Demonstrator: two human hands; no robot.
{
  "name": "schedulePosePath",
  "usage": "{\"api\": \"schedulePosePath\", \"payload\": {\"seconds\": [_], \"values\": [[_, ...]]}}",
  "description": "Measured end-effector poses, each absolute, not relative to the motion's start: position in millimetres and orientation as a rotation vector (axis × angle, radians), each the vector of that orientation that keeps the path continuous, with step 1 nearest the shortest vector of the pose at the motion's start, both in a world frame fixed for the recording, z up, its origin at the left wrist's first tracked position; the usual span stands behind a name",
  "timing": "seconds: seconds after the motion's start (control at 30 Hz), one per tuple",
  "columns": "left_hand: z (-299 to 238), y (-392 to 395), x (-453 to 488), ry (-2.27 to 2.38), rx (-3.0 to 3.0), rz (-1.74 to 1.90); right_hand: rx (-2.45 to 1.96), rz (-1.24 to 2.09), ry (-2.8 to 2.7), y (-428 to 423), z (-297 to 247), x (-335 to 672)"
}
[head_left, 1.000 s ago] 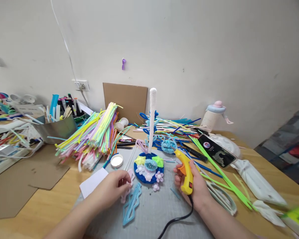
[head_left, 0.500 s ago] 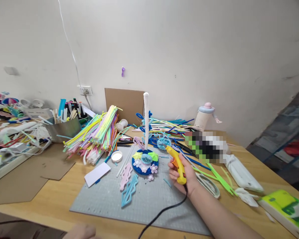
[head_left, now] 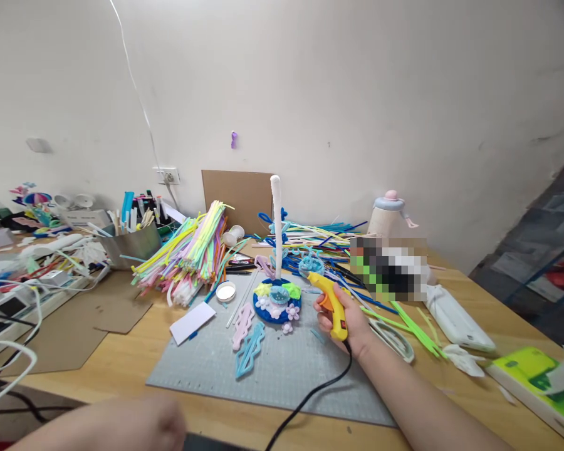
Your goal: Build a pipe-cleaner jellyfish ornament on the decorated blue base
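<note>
My right hand (head_left: 357, 326) is wrapped round a yellow hot glue gun (head_left: 334, 308), its nozzle pointing left and its black cord trailing down to the front edge. Left of the nozzle, a dark blue round base (head_left: 259, 311) carries small flowers and yellow and green pieces. A white fuzzy post (head_left: 277, 232) rises upright at its back. On the grey cutting mat (head_left: 291, 369) lie a pink zigzag pipe-cleaner shape (head_left: 243, 326) and a light blue one (head_left: 250, 352). My left hand (head_left: 155, 419), smeared by motion, is over the table's front edge; its fingers cannot be made out.
A heap of pastel pipe cleaners (head_left: 188, 257) lies behind left, near a metal tin of sticks (head_left: 134, 247). More blue strands (head_left: 329, 235) spread behind the base. At right are a bottle (head_left: 385, 213), a white case-like object (head_left: 458, 319) and a green box (head_left: 531, 382).
My left hand has come further into view at the lower left. The glue gun has shifted slightly up and left in my right hand. The view has turned a little left.
</note>
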State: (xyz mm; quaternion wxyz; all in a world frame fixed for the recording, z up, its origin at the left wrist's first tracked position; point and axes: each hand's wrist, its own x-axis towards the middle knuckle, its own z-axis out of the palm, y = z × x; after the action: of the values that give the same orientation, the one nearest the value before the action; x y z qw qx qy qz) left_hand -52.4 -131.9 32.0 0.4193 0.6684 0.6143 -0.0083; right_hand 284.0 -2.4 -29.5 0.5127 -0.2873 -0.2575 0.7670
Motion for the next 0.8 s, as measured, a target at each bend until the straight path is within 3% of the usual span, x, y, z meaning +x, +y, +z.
{"api": "schedulePosePath", "payload": {"seconds": [0.2,0.43,0.63,0.8], "values": [[29.7,-49.8,-10.9,1.654,2.128,0.426,-0.611,1.749,-0.650,5.1,-17.9,307.0],[1.4,-38.3,19.9,1.694,2.209,0.299,-0.560,1.762,-0.667,10.0,-14.1,320.1],[13.9,-22.6,23.6,1.186,2.639,0.163,-0.641,1.823,-0.680,8.4,-25.8,301.2],[16.7,-10.2,20.8,1.092,2.713,0.066,-0.704,1.794,-0.650,8.8,-30.7,294.5]]}}
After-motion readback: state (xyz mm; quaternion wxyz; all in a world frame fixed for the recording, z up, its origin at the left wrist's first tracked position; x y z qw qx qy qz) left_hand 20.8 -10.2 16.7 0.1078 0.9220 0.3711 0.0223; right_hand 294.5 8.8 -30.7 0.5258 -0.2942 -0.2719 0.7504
